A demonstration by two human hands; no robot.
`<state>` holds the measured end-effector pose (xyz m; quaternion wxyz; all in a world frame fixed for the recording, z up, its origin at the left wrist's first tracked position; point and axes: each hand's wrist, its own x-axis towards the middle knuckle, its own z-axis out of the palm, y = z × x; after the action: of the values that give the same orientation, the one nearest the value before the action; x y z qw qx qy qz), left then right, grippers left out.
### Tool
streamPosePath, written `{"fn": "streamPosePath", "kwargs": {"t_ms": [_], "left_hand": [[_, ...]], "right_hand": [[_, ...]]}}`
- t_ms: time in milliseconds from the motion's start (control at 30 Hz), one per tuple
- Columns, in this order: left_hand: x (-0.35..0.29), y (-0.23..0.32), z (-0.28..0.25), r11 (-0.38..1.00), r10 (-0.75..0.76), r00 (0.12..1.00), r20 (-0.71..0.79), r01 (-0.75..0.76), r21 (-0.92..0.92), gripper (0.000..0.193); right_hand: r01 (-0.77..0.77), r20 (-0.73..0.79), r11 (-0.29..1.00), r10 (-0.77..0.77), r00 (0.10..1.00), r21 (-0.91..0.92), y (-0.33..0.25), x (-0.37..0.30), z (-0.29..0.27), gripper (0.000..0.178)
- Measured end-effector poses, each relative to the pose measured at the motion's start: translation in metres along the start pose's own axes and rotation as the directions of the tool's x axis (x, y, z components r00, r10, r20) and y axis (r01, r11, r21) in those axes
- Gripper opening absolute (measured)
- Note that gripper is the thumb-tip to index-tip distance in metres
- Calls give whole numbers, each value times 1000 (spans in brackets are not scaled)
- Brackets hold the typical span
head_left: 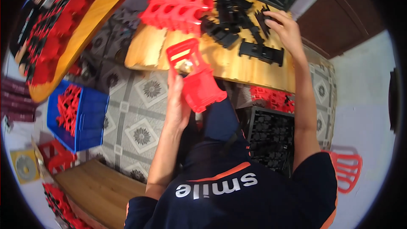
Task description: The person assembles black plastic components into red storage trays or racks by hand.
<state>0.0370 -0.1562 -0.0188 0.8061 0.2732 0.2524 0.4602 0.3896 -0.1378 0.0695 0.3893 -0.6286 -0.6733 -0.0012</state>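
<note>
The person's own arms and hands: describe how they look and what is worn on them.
The bare left hand and bare right hand show no gloves, watch or bracelet. Short dark navy fabric sleeves leave the forearms uncovered; orange trim runs along the sleeves' outer edges.

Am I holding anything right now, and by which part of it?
Your left hand holds a red plastic frame by its left side. Your right hand is at a black piece; whether it grips that piece can't be told.

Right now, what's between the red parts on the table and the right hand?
Head view: jumbled black parts lie between the red parts and right hand.
</note>
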Motion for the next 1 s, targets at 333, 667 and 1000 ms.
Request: {"fn": "streamPosePath", "kwargs": {"t_ms": [333, 667, 1000], "left_hand": [[-3, 19, 1, 997, 79, 993, 86, -80, 17, 71], [-9, 28, 0, 983, 106, 982, 156, -127, 133, 76], [-10, 21, -9, 979, 108, 983, 147, -131, 159, 90]], "right_hand": [[429, 196, 876, -471, 860, 221, -173, -66, 61, 39], [527, 270, 840, -541, 797, 128, -184, -61, 75, 34], [458, 235, 834, -533, 813, 308, -170, -59, 87, 35]]}}
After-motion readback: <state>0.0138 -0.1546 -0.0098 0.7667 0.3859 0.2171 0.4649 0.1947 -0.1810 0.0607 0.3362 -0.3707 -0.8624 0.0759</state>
